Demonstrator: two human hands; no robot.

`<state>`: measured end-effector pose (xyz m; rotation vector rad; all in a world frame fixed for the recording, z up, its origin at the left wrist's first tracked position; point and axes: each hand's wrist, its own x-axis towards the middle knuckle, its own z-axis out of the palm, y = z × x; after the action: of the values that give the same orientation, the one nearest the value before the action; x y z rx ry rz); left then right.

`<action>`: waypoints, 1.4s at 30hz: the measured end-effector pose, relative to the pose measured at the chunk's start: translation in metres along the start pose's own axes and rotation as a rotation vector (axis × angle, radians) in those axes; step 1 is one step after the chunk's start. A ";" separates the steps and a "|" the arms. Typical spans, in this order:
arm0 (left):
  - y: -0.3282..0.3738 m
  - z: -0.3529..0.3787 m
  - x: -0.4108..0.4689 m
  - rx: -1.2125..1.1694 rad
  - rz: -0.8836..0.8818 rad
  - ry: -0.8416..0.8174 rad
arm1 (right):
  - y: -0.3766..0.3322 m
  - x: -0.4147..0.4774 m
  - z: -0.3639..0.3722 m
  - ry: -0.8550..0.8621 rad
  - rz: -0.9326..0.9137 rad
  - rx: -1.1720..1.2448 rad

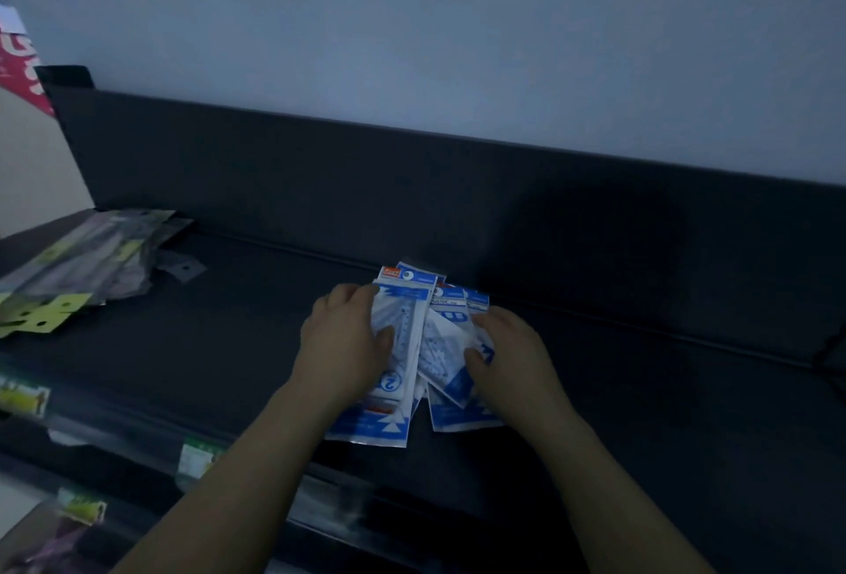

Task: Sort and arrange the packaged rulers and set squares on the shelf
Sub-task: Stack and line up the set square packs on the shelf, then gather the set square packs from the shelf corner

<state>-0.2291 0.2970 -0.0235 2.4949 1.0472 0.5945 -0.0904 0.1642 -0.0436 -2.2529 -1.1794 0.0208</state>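
Blue packs (435,344) lie fanned at mid-shelf (641,390), near its back panel. Left hand (343,344) grips the left packs, fingers curled over their edge. Right hand (508,354) pinches the right packs. Yellow packs (68,271) lie at the shelf's left end.

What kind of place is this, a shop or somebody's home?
Most likely a shop's stationery section. A long dark shelf carries price labels along its front edge, and the left hand and right hand hold a pile of blue-and-white packets, with yellow-topped packets further left.
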 end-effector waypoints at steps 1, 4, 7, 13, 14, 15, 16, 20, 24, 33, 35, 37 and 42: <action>0.006 0.001 -0.001 0.036 0.058 0.032 | 0.000 -0.002 -0.004 0.013 -0.018 -0.064; 0.030 0.006 -0.003 0.073 0.221 0.057 | 0.004 -0.011 -0.019 0.049 -0.007 -0.164; 0.056 0.020 -0.005 0.026 0.327 0.018 | 0.017 -0.026 -0.034 0.086 0.044 -0.203; 0.108 0.055 -0.018 -0.040 0.479 -0.035 | 0.054 -0.064 -0.069 0.167 0.169 -0.294; 0.118 0.060 -0.020 -0.049 0.512 -0.029 | 0.061 -0.070 -0.077 0.188 0.189 -0.303; 0.128 0.064 -0.022 -0.059 0.544 -0.026 | 0.068 -0.077 -0.084 0.206 0.210 -0.315; 0.140 0.068 -0.026 -0.066 0.571 -0.031 | 0.076 -0.085 -0.092 0.222 0.232 -0.326; 0.186 0.087 -0.044 -0.125 0.654 -0.082 | 0.111 -0.113 -0.123 0.274 0.322 -0.365; 0.235 0.110 -0.063 -0.165 0.717 -0.116 | 0.148 -0.144 -0.158 0.331 0.398 -0.370; 0.381 0.178 -0.116 -0.226 0.791 -0.250 | 0.271 -0.230 -0.259 0.345 0.564 -0.438; 0.413 0.196 -0.125 -0.241 0.799 -0.290 | 0.301 -0.250 -0.280 0.351 0.597 -0.444; 0.440 0.213 -0.134 -0.244 0.808 -0.333 | 0.325 -0.269 -0.297 0.338 0.655 -0.441; 0.491 0.251 -0.144 -0.191 0.838 -0.407 | 0.381 -0.297 -0.336 0.265 0.840 -0.440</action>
<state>0.0921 -0.1740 -0.0314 2.6403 -0.2258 0.3374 0.1050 -0.3905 -0.0327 -2.8636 -0.0391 -0.2195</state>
